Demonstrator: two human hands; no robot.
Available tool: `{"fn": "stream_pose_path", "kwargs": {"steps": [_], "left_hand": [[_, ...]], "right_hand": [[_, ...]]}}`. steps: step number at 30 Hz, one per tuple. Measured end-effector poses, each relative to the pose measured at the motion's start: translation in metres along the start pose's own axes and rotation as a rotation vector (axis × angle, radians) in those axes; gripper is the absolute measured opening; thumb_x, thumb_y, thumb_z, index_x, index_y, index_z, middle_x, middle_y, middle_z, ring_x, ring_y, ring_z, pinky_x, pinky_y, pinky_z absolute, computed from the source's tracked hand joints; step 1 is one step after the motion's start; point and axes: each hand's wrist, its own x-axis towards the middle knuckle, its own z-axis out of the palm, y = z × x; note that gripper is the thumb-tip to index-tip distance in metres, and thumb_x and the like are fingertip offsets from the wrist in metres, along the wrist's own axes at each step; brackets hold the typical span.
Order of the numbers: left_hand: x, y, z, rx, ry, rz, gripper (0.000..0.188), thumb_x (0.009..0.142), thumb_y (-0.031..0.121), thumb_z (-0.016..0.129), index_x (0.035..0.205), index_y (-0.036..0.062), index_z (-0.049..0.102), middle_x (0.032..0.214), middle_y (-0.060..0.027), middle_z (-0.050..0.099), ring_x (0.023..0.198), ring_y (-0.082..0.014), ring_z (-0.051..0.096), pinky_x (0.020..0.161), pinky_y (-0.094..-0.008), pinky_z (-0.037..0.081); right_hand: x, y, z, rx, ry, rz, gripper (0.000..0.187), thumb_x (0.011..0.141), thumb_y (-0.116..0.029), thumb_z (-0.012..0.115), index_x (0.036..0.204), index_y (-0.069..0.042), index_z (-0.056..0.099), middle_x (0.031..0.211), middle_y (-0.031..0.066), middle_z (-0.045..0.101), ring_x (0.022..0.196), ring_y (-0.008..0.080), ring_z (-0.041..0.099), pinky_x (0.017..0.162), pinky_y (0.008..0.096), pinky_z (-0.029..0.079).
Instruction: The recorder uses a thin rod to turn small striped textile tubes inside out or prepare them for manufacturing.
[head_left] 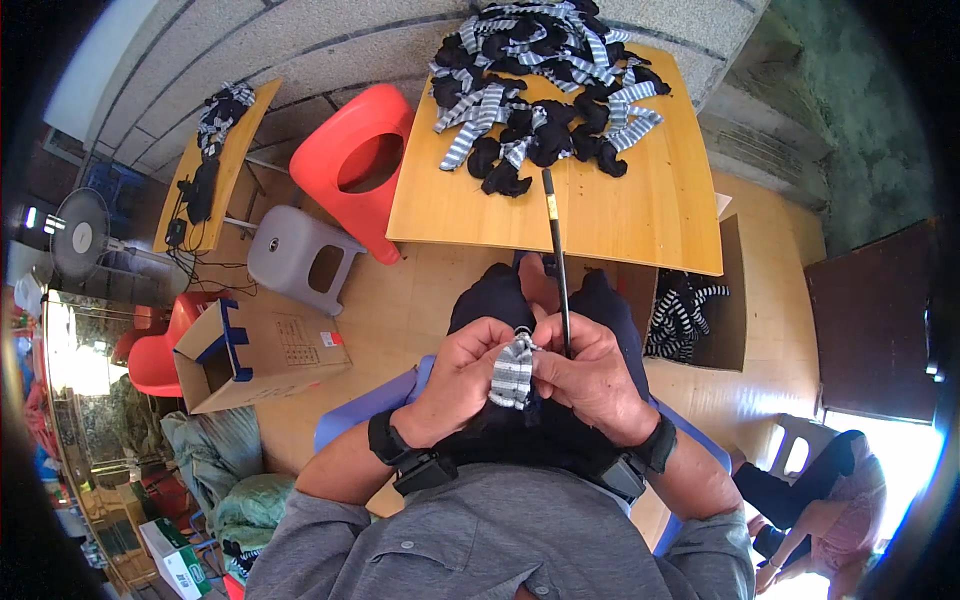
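Over my lap, my left hand (462, 375) is closed on a small grey-and-white striped knit piece (513, 375) with black parts, sock-like in look. My right hand (592, 372) pinches the same piece from the other side. A thin black rod (558, 260) with a gold band runs from my right hand's fingers up to the table's near edge. Whether its lower end goes into the knit is hidden by my fingers. On the wooden table (440, 215) in front lies a heap of similar black and striped knit pieces (550, 130).
Beneath the table at right is a cardboard box (728, 320) with black-and-white striped knits. To the left stand a red chair (375, 205), a grey stool (290, 250), an open carton (290, 355) and a fan (82, 235). Another person (840, 500) sits at lower right.
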Motion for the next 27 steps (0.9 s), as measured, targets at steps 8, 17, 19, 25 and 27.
{"fn": "stream_pose_path", "kwargs": {"steps": [8, 17, 19, 25, 27], "left_hand": [[0.001, -0.010, -0.005, 0.242, -0.001, 0.127, 0.007, 0.098, 0.008, 0.052, 0.095, 0.0022, 0.055, 0.081, 0.0041, 0.055, 0.070, -0.0007, 0.049, 0.059, -0.0179, 0.040], [-0.006, -0.004, 0.009, 0.364, -0.010, 0.167, 0.004, 0.096, 0.004, 0.054, 0.093, 0.0014, 0.056, 0.075, 0.0020, 0.055, 0.062, -0.0024, 0.047, 0.053, -0.0193, 0.039], [-0.002, -0.008, 0.004, 0.458, 0.003, 0.241, 0.004, 0.096, 0.003, 0.053, 0.093, 0.0008, 0.056, 0.074, 0.0016, 0.055, 0.062, -0.0028, 0.047, 0.053, -0.0198, 0.039], [0.004, -0.020, -0.003, 0.486, 0.024, 0.311, 0.002, 0.095, 0.002, 0.054, 0.094, 0.0002, 0.055, 0.078, 0.0016, 0.055, 0.064, -0.0033, 0.048, 0.054, -0.0204, 0.039], [0.005, -0.020, -0.002, 0.443, 0.012, 0.299, 0.001, 0.095, 0.002, 0.055, 0.095, 0.0008, 0.055, 0.080, 0.0017, 0.055, 0.065, -0.0030, 0.048, 0.054, -0.0204, 0.039]], "right_hand": [[-0.003, -0.002, 0.003, 0.163, 0.028, 0.062, 0.012, 0.086, 0.001, 0.064, 0.083, -0.006, 0.055, 0.069, -0.0023, 0.054, 0.054, 0.0034, 0.047, 0.045, 0.0192, 0.035], [0.005, 0.015, -0.003, -0.074, 0.204, -0.112, 0.014, 0.079, 0.007, 0.059, 0.076, -0.004, 0.051, 0.075, -0.0041, 0.050, 0.071, 0.0038, 0.046, 0.059, 0.0201, 0.038], [0.008, 0.020, -0.004, -0.327, 0.248, -0.240, 0.013, 0.078, 0.007, 0.059, 0.077, -0.003, 0.051, 0.070, 0.0003, 0.052, 0.067, 0.0051, 0.048, 0.057, 0.0225, 0.040], [0.006, 0.012, 0.001, -0.667, 0.310, -0.426, 0.013, 0.077, 0.007, 0.060, 0.078, -0.002, 0.051, 0.064, 0.0081, 0.054, 0.060, 0.0072, 0.051, 0.051, 0.0276, 0.043], [0.004, 0.011, 0.001, -0.627, 0.295, -0.406, 0.013, 0.077, 0.007, 0.060, 0.078, -0.002, 0.051, 0.065, 0.0072, 0.053, 0.061, 0.0072, 0.050, 0.052, 0.0271, 0.042]]}}
